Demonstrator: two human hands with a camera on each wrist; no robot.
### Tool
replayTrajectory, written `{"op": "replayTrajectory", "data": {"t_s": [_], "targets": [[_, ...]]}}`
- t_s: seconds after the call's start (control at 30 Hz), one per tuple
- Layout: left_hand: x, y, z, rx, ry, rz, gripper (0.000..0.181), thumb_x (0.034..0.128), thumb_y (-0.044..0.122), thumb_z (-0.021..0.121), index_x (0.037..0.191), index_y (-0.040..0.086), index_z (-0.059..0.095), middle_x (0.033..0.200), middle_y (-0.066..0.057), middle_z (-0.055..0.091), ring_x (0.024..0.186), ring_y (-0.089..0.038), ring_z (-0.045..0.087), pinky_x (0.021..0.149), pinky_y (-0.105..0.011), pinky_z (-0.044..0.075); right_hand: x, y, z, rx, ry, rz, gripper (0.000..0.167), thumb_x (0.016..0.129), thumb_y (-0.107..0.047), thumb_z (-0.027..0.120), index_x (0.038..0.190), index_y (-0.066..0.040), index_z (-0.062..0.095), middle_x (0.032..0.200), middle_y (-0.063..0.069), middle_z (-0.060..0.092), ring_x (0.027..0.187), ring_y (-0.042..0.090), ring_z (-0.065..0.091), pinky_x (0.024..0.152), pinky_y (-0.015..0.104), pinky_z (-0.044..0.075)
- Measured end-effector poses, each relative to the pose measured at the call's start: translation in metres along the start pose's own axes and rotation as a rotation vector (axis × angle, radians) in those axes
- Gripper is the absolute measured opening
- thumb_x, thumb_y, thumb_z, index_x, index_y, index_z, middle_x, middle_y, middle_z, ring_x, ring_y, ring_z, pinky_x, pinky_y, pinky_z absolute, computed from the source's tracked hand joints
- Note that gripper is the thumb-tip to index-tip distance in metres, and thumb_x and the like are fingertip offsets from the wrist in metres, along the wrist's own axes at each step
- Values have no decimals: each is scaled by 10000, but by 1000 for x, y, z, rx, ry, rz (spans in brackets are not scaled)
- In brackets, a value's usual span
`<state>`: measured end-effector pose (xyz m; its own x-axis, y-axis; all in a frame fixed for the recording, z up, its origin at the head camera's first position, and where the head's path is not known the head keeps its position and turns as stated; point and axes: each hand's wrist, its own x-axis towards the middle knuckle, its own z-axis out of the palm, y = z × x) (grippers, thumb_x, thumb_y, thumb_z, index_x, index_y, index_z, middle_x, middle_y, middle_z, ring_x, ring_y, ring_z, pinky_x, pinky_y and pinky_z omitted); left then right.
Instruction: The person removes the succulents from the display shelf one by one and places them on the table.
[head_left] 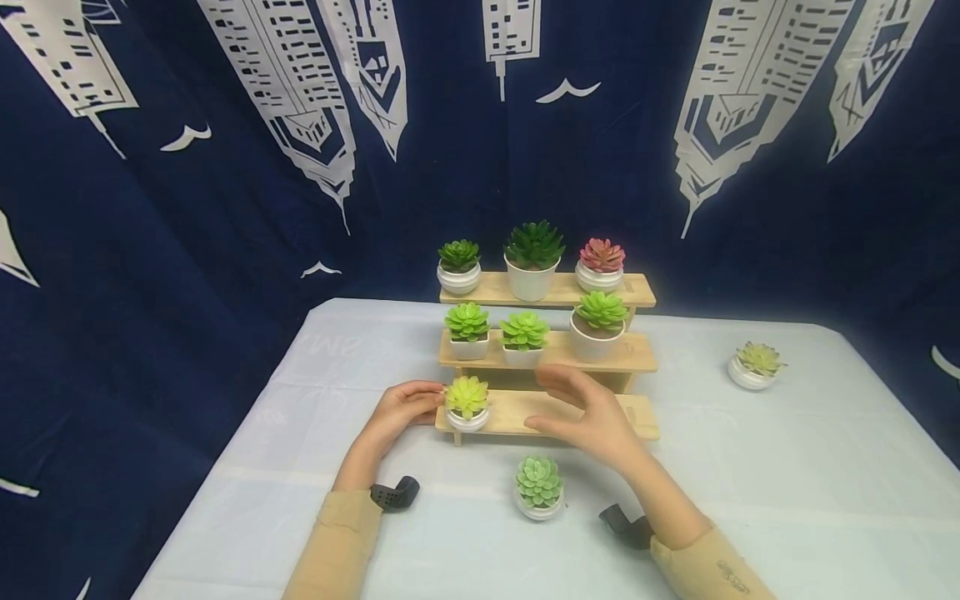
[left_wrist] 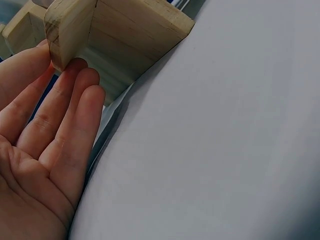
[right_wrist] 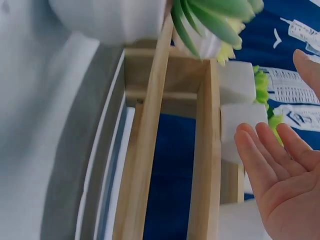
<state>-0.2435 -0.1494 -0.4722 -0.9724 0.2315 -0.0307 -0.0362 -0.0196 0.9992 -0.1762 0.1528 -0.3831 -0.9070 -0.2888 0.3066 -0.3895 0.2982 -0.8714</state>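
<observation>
A three-step wooden shelf [head_left: 517,412] holds potted succulents. At the left end of its lowest step, my left hand [head_left: 408,408] grips the board [left_wrist: 75,30], thumb and fingertips on either side of its end. Close by on that step sits a yellow-green succulent [head_left: 467,404] in a round white pot. My right hand [head_left: 588,412] hovers over the lowest step, fingers apart from thumb and nothing between them. In front of the shelf, a pale green succulent [head_left: 538,487] in a white pot stands on the table.
Bright green succulents, among them one in a larger pot [head_left: 597,329], line the middle step. The top step bears dark green ones [head_left: 532,258] and a pink one [head_left: 601,265]. Another pale succulent [head_left: 753,365] stands on the white-covered table [head_left: 810,467] at right. Behind hangs a navy curtain [head_left: 450,192].
</observation>
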Motion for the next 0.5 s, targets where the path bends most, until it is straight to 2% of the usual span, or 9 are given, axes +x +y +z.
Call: {"op": "replayTrajectory", "data": {"t_s": [0.13, 0.27, 0.5], "targets": [[0, -1, 0, 1, -1, 0, 345, 873, 72, 657, 1167, -93, 579, 1015, -130, 674, 873, -187, 664, 794, -360, 563, 5, 1, 11, 4, -54, -13, 672, 720, -224, 829, 1291, -60, 513, 1279, 110, 557, 1162, 260, 543, 991, 303, 440], [-1, -1, 1, 5, 0, -7, 343, 876, 72, 654, 1168, -92, 579, 1019, -133, 673, 873, -189, 664, 796, -363, 563, 9, 1, 20, -35, -104, -29, 667, 736, -249, 816, 1290, -39, 511, 1295, 117, 546, 1173, 272, 531, 1008, 350, 428], [-1, 0, 1, 18, 1, 1, 337, 881, 76, 648, 1166, -90, 581, 1052, -156, 668, 888, -196, 664, 791, -368, 564, 11, -1, 30, -94, -138, 11, 691, 728, -286, 820, 1294, -41, 508, 1305, 107, 540, 1173, 274, 530, 1011, 388, 426]]}}
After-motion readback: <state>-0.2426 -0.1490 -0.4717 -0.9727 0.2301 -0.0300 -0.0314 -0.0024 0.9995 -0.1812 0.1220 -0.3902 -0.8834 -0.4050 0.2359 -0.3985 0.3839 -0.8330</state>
